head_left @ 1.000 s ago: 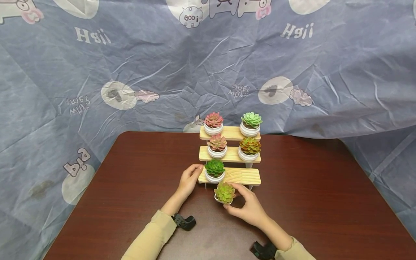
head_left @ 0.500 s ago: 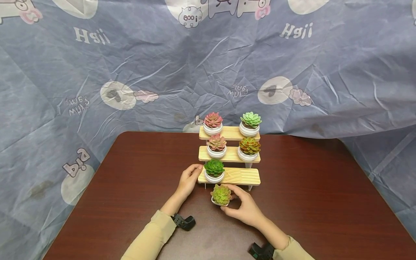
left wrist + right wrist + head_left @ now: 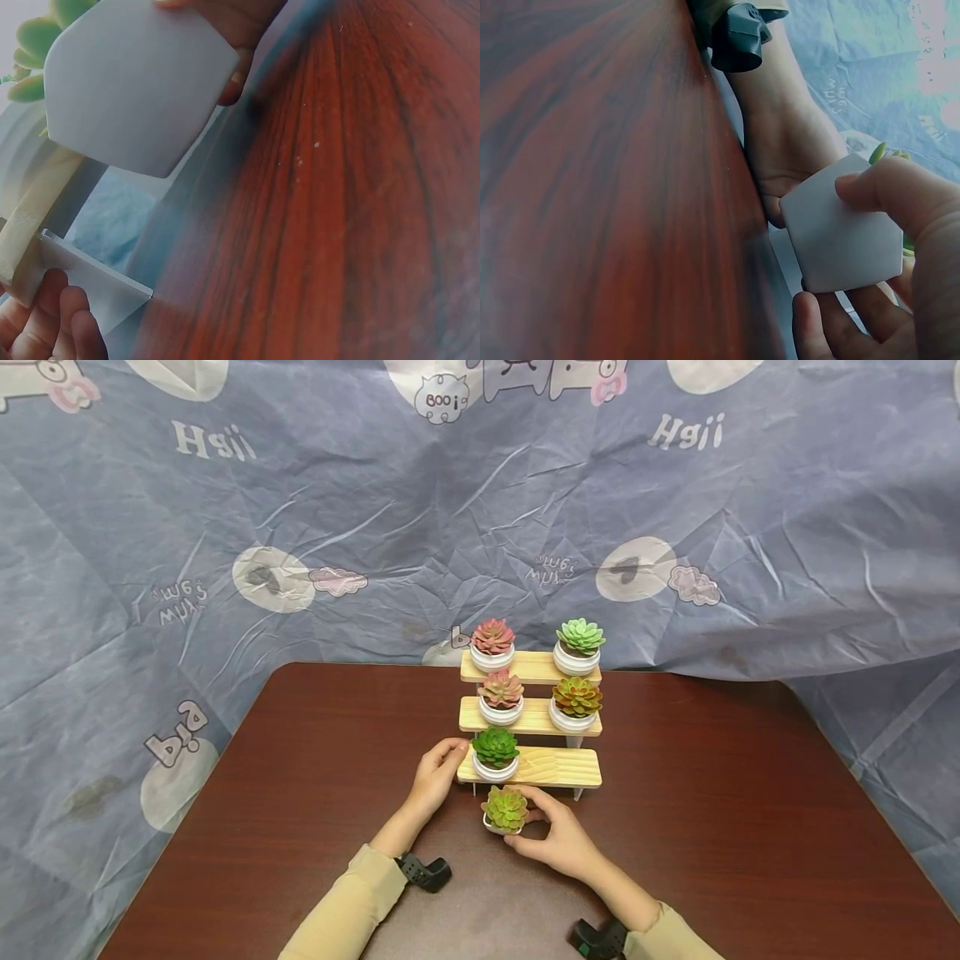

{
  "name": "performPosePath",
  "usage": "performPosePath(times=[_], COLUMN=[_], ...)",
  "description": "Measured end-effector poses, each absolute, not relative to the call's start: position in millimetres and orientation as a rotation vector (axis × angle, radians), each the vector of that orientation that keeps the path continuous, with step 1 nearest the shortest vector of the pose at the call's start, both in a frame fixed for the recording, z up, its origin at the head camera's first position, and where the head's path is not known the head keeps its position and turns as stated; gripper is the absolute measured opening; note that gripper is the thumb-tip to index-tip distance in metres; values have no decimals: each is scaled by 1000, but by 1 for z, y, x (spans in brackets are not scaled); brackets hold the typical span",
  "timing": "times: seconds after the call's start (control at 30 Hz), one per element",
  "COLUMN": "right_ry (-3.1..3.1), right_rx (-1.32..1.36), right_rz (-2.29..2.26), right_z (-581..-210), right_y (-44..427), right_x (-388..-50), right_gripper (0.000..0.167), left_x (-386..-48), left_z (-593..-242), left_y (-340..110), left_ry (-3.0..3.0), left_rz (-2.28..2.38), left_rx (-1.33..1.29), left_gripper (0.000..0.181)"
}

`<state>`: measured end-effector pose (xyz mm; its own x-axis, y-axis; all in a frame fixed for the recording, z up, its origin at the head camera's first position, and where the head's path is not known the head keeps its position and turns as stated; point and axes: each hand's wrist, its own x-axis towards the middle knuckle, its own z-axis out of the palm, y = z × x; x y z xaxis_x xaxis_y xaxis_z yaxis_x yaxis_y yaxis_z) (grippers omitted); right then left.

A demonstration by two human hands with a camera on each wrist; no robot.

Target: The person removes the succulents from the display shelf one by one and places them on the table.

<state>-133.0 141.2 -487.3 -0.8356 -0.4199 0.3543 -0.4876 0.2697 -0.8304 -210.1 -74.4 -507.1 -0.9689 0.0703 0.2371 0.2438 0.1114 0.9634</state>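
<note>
- Yellow-green plastic-looking succulent in a white faceted pot: held just in front of the bottom shelf, near its left half; looks off the table, which is dark red-brown wood.
- Right hand: fingers clamped on the pot, thumb on the near side, the others on the far side. Likely gripped there so the load sits on hard pot and leaves don't get crushed.
- Left hand: fingers clamped on the left end of the bottom shelf of the pale-wood three-tier stand, beside a clear leg. My read: steadying, since thin legs could skid if bumped.
- Dark-green succulent in a round white pot: upright, left on the bottom shelf, close to the left fingers.
- Upper two shelves: one potted succulent near each end, probably spaced for balance and so leaves don't touch.
- Exact tilt of the held pot: can't tell.
</note>
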Motion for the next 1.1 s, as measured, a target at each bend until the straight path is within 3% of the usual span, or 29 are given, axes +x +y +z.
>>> performPosePath(times=[0.37,0.77,1.1], right_ry=[-2488,-2562,-2586], right_rx=[865,836,827], right_rz=[1698,1615,1581], right_z=[-461,-494,-497], right_y=[131,128,128], right_x=[-125,-139,-141], right_gripper=[59,62,60], left_x=[-195,-195,-195], left_z=[-473,-473,-473], left_y=[-73,-74,-74], left_ry=[-2304,-2300,-2299], left_rz=[-2011,-2003,-2018], left_rx=[-310,-323,-316], left_gripper=[23,23,22])
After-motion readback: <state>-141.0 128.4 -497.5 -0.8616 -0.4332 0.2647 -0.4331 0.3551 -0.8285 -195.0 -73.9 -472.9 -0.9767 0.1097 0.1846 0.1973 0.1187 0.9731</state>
